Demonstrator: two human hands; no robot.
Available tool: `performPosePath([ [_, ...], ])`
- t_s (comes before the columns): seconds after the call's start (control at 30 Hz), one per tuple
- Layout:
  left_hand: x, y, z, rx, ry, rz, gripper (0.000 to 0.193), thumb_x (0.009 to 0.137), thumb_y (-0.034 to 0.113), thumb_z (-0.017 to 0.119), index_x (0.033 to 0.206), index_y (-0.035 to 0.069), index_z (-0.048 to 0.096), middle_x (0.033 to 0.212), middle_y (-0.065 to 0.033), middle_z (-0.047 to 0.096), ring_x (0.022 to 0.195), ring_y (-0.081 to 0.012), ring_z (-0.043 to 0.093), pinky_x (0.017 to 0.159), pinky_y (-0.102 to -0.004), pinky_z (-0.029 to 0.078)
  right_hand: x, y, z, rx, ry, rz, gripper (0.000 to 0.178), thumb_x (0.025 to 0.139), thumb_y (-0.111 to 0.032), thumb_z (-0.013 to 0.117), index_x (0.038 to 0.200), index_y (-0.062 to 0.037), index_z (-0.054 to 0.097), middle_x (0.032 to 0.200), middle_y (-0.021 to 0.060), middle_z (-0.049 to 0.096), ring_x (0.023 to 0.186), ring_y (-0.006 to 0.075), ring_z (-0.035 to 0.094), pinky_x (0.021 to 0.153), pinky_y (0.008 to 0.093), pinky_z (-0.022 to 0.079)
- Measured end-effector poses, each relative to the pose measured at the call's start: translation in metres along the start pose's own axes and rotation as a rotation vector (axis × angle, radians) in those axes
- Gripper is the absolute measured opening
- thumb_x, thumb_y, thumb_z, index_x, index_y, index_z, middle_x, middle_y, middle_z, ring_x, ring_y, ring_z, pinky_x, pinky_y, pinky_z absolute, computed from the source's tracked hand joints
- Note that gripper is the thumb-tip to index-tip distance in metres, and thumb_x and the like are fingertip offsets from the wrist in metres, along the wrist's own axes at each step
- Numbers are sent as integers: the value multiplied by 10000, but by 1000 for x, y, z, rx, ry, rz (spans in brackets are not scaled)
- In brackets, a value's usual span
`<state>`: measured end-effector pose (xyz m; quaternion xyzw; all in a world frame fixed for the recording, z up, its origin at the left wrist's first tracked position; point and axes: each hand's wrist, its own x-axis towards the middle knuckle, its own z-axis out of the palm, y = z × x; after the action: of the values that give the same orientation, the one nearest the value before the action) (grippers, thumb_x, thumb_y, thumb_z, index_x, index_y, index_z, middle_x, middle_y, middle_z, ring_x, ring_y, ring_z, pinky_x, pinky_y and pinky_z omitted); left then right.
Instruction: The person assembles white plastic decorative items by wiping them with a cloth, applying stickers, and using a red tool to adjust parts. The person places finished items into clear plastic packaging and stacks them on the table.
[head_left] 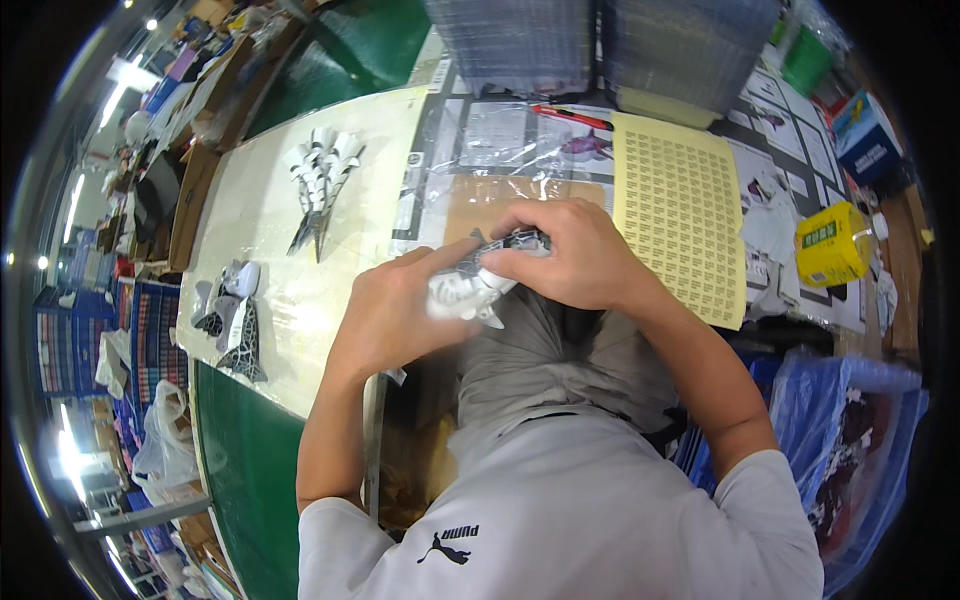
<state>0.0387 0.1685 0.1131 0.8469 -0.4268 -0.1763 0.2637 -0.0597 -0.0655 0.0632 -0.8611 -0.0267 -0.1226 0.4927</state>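
Observation:
Over my lap, at the table's near edge, both hands grip a small black-and-white toy figure (462, 290). Its underside is white with fin-like points, and its back has a dark web pattern. My left hand (385, 305) is closed round the white end, slightly blurred. At the dark end, the thumb and fingers of my right hand (580, 255) pinch the toy. Part of the figure is hidden by my fingers. To the left on the table lie a fan of black-and-white curved pieces (325, 170) and a group of similar patterned toy parts (238, 325).
Beyond my hands lies a brown cardboard piece (490, 195). A yellow label sheet (680, 220) is on the right, with a red pen-like tool (570, 117) above it. Clear plastic stacks (515, 50) stand behind. A yellow bottle (832, 245) and a blue-lined bin (860, 440) are far right.

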Motion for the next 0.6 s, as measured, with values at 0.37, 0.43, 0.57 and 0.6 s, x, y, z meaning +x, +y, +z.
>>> performPosePath([
  [0.37,-16,-40,-7,-1294,435,-81,498,891,178,773,1303,-27,583,1048,-157,738,890,-245,745,709,-412,634,6,15,-36,352,546,-93,472,1147,-365,463,1295,26,681,1221,101,729,1106,157,659,958,310,516],
  [0.43,-24,-47,-9,-1475,707,-1,457,936,240,720,1280,-26,582,1038,-186,729,794,-253,741,637,-395,626,-8,20,-53,355,689,-51,413,1157,-281,448,1216,41,700,1140,112,742,1052,159,677,931,291,520],
  [0.57,-32,-45,-14,-950,518,-82,545,963,346,709,1323,-32,556,1024,-190,719,765,-243,736,602,-354,619,-45,12,-47,125,475,174,250,1081,-146,576,979,25,726,901,73,747,788,141,686,702,273,522],
  [0.6,-32,-42,-13,-1028,603,-103,558,955,351,717,1318,-43,560,1007,-187,720,759,-234,736,600,-352,620,-54,6,-38,55,451,210,201,1040,-98,626,908,9,733,811,56,735,690,126,669,611,272,507],
])
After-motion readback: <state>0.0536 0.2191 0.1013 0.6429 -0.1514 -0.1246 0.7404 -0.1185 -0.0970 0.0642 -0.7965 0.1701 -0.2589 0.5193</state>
